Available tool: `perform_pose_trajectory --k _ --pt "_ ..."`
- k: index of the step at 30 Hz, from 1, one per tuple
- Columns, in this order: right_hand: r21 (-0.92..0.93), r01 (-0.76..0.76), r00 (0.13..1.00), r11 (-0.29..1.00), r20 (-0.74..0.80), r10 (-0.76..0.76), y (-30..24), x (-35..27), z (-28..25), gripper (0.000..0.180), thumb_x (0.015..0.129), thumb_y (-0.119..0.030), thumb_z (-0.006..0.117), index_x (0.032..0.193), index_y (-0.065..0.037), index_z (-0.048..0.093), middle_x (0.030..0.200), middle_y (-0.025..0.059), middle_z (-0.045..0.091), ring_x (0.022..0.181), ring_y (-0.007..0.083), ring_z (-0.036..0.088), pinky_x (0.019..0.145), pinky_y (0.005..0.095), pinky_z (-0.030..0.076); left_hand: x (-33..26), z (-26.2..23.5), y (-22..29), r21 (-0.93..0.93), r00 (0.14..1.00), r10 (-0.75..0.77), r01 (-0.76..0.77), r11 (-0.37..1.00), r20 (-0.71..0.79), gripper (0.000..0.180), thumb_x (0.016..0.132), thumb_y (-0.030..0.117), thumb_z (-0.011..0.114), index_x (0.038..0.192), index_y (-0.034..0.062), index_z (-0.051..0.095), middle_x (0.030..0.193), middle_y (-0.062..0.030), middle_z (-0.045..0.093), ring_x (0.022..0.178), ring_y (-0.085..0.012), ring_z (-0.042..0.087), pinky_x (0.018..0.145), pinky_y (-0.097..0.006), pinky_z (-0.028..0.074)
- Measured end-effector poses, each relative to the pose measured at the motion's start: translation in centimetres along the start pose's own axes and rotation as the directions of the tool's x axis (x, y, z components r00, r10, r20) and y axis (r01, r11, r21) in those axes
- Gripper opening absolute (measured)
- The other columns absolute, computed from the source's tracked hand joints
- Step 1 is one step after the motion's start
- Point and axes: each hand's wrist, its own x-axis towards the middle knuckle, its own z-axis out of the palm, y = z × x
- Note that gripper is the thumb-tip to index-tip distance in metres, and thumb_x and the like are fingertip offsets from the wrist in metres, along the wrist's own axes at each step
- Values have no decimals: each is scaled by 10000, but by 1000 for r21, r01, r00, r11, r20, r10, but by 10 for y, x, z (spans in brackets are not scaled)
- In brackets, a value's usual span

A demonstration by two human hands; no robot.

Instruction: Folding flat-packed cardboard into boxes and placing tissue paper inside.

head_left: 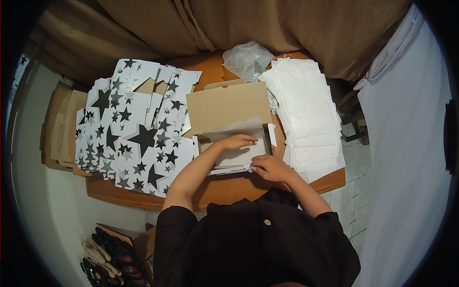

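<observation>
An open cardboard box [227, 106] stands in the middle of the table, its plain brown lid raised at the back. White sheet paper [246, 126] lines the inside, and part of it stands up against the lid. My left hand [237, 141] reaches into the box with fingers stretched out over the paper, holding nothing I can see. At the front right corner, my right hand [270, 167] has its fingers curled on the box's front wall. White side flaps show at the box's ends.
Flat star-printed cardboard blanks [143, 138] pile up on the left of the orange-brown table [205, 193]. A stack of white paper sheets [306, 110] lies right, a clear plastic bag [247, 58] behind. Brown cardboard [62, 126] leans far left; shoes [112, 256] sit lower left.
</observation>
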Motion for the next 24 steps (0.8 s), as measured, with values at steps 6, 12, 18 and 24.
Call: perform_pose_trajectory --k 6,12,18,24 --pt "-29 -83 987 996 134 86 -17 4 -7 238 918 -246 442 945 -84 613 869 78 648 952 270 589 1019 635 104 -26 7 20 231 994 -72 88 969 -77 456 891 269 514 1303 77 482 1201 -162 582 1100 -282 556 946 -357 415" --pt "-6 -98 984 995 146 98 -24 2 -2 231 921 -242 431 960 -97 606 853 91 645 936 289 591 1027 624 105 -10 26 27 625 947 -216 320 712 -238 548 816 256 508 1330 80 433 1126 -214 592 1026 -375 565 886 -428 448" --pt "19 -97 994 995 61 95 -21 -3 6 193 918 -226 441 989 -107 574 824 101 635 923 281 594 1016 596 150 -68 8 39 277 995 -91 96 956 -30 512 847 376 599 1262 85 530 938 -129 671 876 -216 623 797 -338 467" --pt "18 -128 992 992 23 128 -22 -4 7 179 924 -213 444 1004 -104 561 834 89 632 902 264 593 1005 561 184 -108 13 34 178 954 -250 221 959 163 334 834 288 669 1032 19 663 833 -30 675 771 -105 582 725 -260 456"
